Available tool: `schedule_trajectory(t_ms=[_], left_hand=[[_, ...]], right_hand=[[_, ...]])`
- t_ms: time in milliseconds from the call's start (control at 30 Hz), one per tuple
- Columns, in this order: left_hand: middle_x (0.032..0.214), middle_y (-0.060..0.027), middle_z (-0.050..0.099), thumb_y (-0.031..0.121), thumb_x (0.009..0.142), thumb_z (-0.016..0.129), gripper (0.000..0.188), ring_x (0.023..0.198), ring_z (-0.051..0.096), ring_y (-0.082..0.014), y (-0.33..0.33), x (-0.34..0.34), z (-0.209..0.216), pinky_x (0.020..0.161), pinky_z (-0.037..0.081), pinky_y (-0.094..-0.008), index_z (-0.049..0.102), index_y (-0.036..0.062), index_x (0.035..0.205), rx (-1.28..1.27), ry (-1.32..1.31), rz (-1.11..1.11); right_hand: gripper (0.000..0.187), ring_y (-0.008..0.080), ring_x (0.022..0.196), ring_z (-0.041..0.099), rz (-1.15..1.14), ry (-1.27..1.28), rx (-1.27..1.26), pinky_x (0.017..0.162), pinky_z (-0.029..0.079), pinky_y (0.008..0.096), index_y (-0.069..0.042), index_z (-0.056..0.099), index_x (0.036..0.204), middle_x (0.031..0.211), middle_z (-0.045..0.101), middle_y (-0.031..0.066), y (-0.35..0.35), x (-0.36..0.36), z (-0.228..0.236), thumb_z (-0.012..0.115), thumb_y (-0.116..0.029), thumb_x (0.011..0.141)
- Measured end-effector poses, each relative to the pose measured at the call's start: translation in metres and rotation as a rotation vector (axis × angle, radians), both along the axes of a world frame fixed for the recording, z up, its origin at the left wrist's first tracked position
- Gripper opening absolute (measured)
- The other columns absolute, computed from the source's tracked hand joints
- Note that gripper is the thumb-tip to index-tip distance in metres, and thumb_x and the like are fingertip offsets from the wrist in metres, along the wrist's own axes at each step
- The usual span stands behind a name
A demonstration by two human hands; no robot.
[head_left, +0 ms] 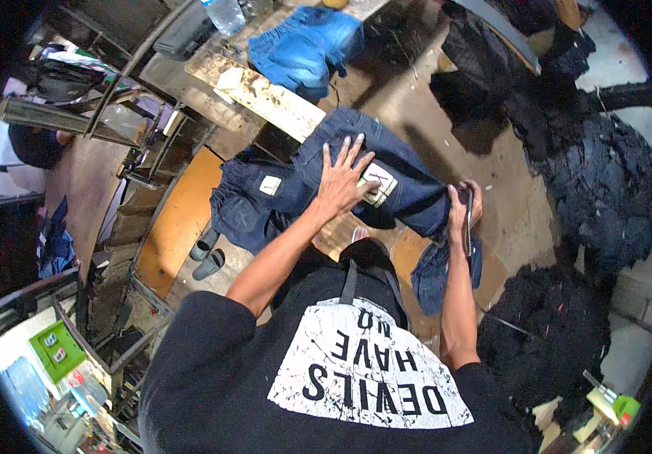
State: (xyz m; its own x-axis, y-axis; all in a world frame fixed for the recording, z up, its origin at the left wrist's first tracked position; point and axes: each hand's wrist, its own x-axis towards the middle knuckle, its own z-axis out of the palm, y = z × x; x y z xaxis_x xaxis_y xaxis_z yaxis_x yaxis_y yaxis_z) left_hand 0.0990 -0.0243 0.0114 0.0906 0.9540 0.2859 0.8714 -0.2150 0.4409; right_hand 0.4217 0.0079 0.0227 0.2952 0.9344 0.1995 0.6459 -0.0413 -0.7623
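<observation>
A dark blue denim garment (418,185) is stretched out in front of me, its far end next to a wooden board. My left hand (345,179) lies on it with fingers spread, beside and partly over a pale square label (383,188). At the garment's right end, my right hand (465,210) is closed round a slim metal tool (469,231) and touches the cloth edge; the tool's kind is unclear. Under the left forearm side lies another dark denim garment (243,208) with a gathered waist and a pale label. More dark denim (426,281) hangs below the right wrist.
Lighter blue denim (307,47) and a plastic bottle (224,15) lie beyond the stained wooden board (265,98). Heaps of dark cloth (606,197) cover the right side, with another black heap (549,325) nearer. Sandals (209,263) rest on the floor at left.
</observation>
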Motion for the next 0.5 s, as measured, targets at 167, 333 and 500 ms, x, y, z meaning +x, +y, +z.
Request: schedule_trajectory(t_ms=[167,333,500], left_hand=[[0.175,-0.0124,0.03,0.072,0.103,0.042,0.077,0.163,0.023,-0.0343,0.067,-0.003,-0.062,0.127,0.002,-0.0732,0.045,0.0253,0.163,0.06,0.222,-0.121],[0.174,-0.0174,0.03,0.063,0.105,0.047,0.07,0.163,0.023,-0.0354,0.08,0.006,-0.047,0.129,0.009,-0.0679,0.045,0.0233,0.163,-0.045,0.068,-0.141],[0.159,-0.0191,0.046,0.026,0.081,0.089,0.07,0.153,0.033,-0.0446,0.012,-0.032,-0.025,0.122,0.028,-0.0612,0.06,0.0132,0.144,0.107,-0.214,0.424]], right_hand=[[0.026,0.0312,0.117,0.072,0.112,-0.152,0.077,0.114,0.046,0.0463,-0.007,0.073,0.119,0.121,0.076,0.0156,-0.026,-0.022,0.006,0.079,-0.02,0.097],[0.02,0.0303,0.123,0.069,0.476,0.006,0.134,0.118,0.044,0.0462,-0.002,0.074,0.12,0.125,0.075,0.0186,-0.01,-0.077,-0.001,0.06,-0.011,0.109],[0.038,0.0205,0.114,0.071,0.469,0.43,-0.111,0.099,0.055,0.0347,-0.002,0.062,0.139,0.123,0.075,0.0205,0.004,-0.106,-0.02,0.067,-0.019,0.106]])
